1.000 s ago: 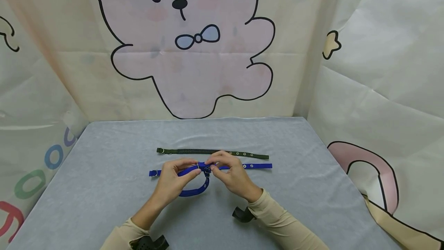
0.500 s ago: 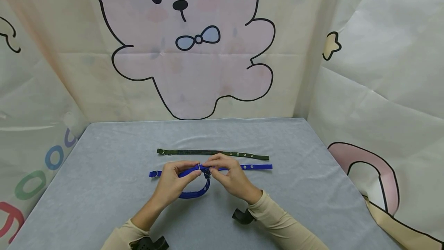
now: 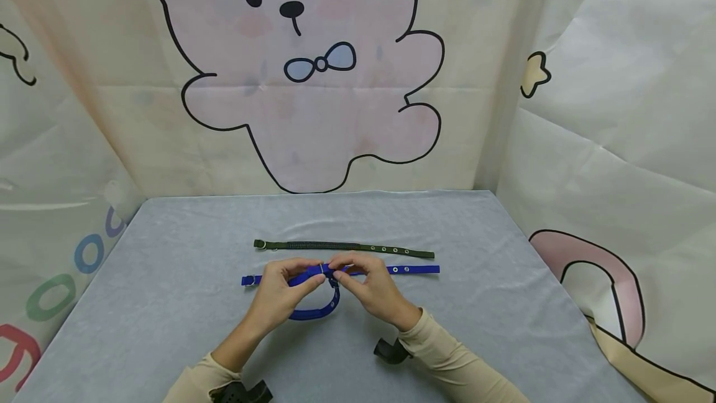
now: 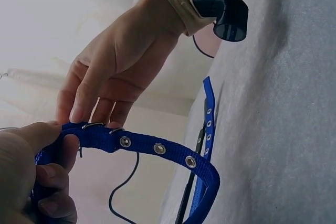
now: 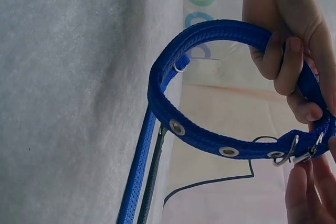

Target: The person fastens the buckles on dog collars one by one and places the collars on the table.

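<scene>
A blue collar (image 3: 314,314) is bent into a loop between my two hands, held up over the table. My left hand (image 3: 275,294) grips the padded strap on the left side of its buckle. Thumb and fingers of my right hand (image 3: 373,287) pinch the collar at the buckle end. In the right wrist view the metal buckle (image 5: 314,148) and a ring sit close to the right fingertips, and the holed strap (image 5: 205,141) runs through there with its metal eyelets. The left wrist view shows the eyelets (image 4: 159,148) along the curved strap too.
Behind the hands a second blue collar (image 3: 416,269) lies straight across the grey cloth-covered table (image 3: 481,316), partly hidden by them. Farther back, a green collar (image 3: 324,245) lies nearly parallel to it. Printed cloth walls (image 3: 604,111) stand at the back and sides.
The right fingers have shifted slightly at the buckle, now closer together over the strap. The left hand keeps its hold, and the loop stays in about the same place.
</scene>
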Demonstrator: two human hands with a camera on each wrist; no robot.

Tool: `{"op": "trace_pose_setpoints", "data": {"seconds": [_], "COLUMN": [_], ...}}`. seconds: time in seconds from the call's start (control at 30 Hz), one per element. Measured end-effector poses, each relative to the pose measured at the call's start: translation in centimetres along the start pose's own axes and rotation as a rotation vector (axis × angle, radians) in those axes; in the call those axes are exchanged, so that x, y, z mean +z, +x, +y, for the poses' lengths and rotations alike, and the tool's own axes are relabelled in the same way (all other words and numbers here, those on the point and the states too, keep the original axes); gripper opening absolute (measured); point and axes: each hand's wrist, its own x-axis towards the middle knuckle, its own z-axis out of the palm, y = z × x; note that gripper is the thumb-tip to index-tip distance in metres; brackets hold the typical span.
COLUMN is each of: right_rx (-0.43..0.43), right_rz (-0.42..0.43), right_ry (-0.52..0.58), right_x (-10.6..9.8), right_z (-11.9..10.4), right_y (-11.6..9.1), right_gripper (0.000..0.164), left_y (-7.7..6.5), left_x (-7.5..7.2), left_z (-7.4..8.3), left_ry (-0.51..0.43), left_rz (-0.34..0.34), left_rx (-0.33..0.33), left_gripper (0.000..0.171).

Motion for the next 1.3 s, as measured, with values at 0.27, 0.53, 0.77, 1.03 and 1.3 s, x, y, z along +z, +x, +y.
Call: {"op": "trace_pose_setpoints", "data": {"seconds": [0.27,0.53,0.77,1.03,1.3], "right_rx": [-0.045,-0.068,-0.043,0.024,0.029], "right_rz": [-0.021,-0.049,-0.055,-0.060,-0.048], "right_ry": [-0.014,-0.022,0.013,-0.031,-0.048], "right_x": [0.2,0.4,0.4,0.5,0.4], "right_z": [0.3,0.4,0.4,0.3,0.4], "right_y": [0.0,0.0,-0.1,-0.1,0.0], "right_gripper": [0.020,0.022,0.026,0.042,0.040], "left_y": [0.0,0.0,0.1,0.2,0.3], "left_x": [-0.1,-0.3,-0.4,-0.9,-1.3], "left_z": [-0.2,-0.5,-0.6,-0.3,-0.3], "left_ry": [0.017,-0.009,-0.033,-0.072,-0.079], "left_rz": [-0.010,-0.033,-0.037,-0.031,-0.022], "left_rx": [0.023,0.053,0.080,0.088,0.062], "left_gripper": [0.027,0.026,0.026,0.026,0.028]}}
